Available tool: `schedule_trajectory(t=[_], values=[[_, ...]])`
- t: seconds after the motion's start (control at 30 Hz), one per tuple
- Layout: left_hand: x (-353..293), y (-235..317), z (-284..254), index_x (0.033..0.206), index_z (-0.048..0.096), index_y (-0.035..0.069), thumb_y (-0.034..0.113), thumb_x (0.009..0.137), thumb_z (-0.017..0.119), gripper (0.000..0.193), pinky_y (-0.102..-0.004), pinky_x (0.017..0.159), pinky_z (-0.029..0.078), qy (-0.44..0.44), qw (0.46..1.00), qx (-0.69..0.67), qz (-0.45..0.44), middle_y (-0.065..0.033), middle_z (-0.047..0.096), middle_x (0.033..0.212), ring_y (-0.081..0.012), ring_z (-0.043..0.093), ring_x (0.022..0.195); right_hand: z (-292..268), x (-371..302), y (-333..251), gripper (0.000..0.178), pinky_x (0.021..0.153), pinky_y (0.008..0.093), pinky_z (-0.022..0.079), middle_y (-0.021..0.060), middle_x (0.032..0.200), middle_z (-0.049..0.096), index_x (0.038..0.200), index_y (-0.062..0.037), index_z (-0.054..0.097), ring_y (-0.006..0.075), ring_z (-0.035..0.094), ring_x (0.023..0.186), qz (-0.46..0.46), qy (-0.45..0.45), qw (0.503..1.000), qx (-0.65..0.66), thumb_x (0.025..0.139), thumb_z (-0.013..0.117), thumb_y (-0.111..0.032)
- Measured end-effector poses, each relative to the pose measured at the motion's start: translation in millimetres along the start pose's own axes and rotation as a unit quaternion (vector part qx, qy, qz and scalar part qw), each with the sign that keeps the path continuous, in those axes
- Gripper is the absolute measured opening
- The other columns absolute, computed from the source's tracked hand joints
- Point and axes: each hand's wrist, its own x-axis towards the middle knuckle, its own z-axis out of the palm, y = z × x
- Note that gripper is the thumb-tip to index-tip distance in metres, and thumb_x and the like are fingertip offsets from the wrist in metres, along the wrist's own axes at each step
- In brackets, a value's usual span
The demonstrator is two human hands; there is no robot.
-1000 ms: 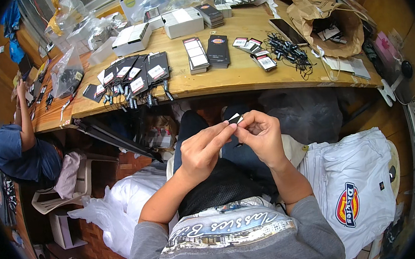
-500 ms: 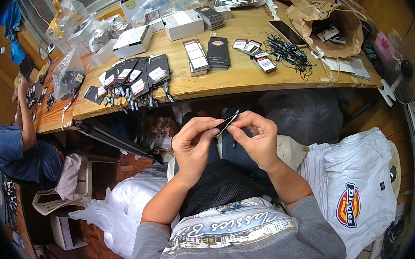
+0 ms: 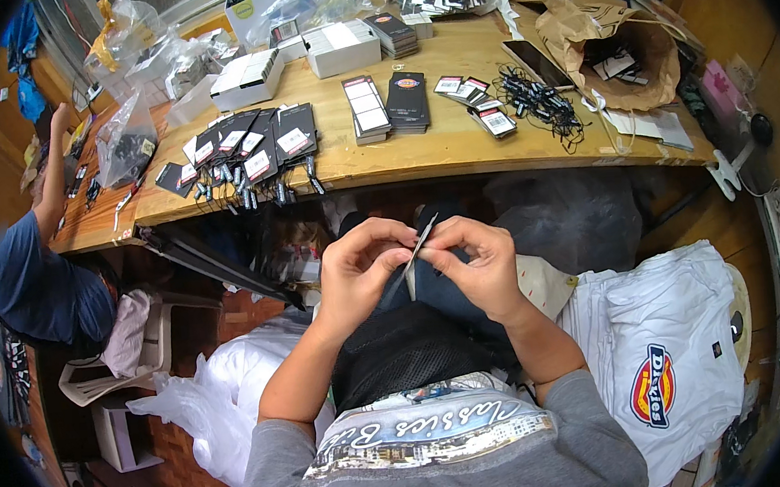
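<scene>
Above my lap, thin dark hang tags (image 3: 420, 241) stand nearly edge-on between my two hands. My left hand (image 3: 362, 269) is closed, its thumb and fingertips pinching the tags from the left. On the other side my right hand (image 3: 477, 259) pinches them too, its thumb low and its fingers above. How many tags there are, and whether a cord runs through them, cannot be made out. Beyond the hands, on the table (image 3: 346, 159), lie a stack of black tags (image 3: 407, 103), a stack of white label cards (image 3: 366, 111) and a tangle of black cords (image 3: 535, 101).
A fanned pile of corded tags (image 3: 251, 144) overhangs the table's near edge. White boxes of cards (image 3: 344, 55), a phone (image 3: 537, 64) and a paper bag (image 3: 663, 80) stand farther back. Folded white shirts (image 3: 657, 331) lie at right. Another person (image 3: 40, 274) sits at left.
The tags have turned from a slanted, flatter view to nearly edge-on and upright. My hands have come slightly closer together. The other person's arm has risen.
</scene>
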Motion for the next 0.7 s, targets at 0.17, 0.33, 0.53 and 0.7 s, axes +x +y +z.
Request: schedule_trajectory(t=[0.17,0.33,0.53,0.7], values=[[3,-11,-12,0.075,0.058,-0.003,-0.003,0.065,0.062,0.011,-0.0207,0.065,0.041,-0.067,0.996,-0.043,-0.025,-0.0060,0.053,0.079,-0.0099,0.050,0.073,-3,1,-1,0.007,0.055,0.0199,0.041,0.0076,0.069,0.055,0.068,0.0028,0.055,0.0106,0.052,0.062,-0.032,-0.055,0.997,-0.045,0.065,0.060,0.007],[4,-13,-11,0.072,0.057,-0.003,-0.004,0.067,0.060,0.006,-0.0211,0.064,0.041,-0.078,0.996,0.032,0.007,-0.0056,0.053,0.077,-0.0100,0.050,0.072,-5,-1,4,0.009,0.053,0.0215,0.041,0.0073,0.065,0.056,0.070,0.0030,0.054,0.0114,0.054,0.059,0.048,-0.052,0.998,0.008,0.064,0.062,0.002],[1,-16,-6,0.074,0.050,-0.003,-0.001,0.073,0.054,0.005,-0.0231,0.064,0.043,0.013,0.996,0.067,0.060,-0.0114,0.055,0.078,-0.0133,0.053,0.071,-9,3,0,0.008,0.051,0.0198,0.041,0.0055,0.064,0.056,0.071,0.0022,0.057,0.0075,0.051,0.056,0.112,-0.075,0.989,-0.067,0.066,0.062,-0.002],[3,-8,-16,0.076,0.044,0.000,0.002,0.077,0.051,0.008,-0.0288,0.067,0.047,0.025,0.998,-0.025,0.050,-0.0138,0.055,0.078,-0.0200,0.057,0.073,-28,2,10,0.011,0.054,0.0212,0.042,0.0061,0.070,0.058,0.076,0.0029,0.058,0.0093,0.054,0.061,0.120,-0.073,0.990,0.017,0.067,0.061,-0.002]])
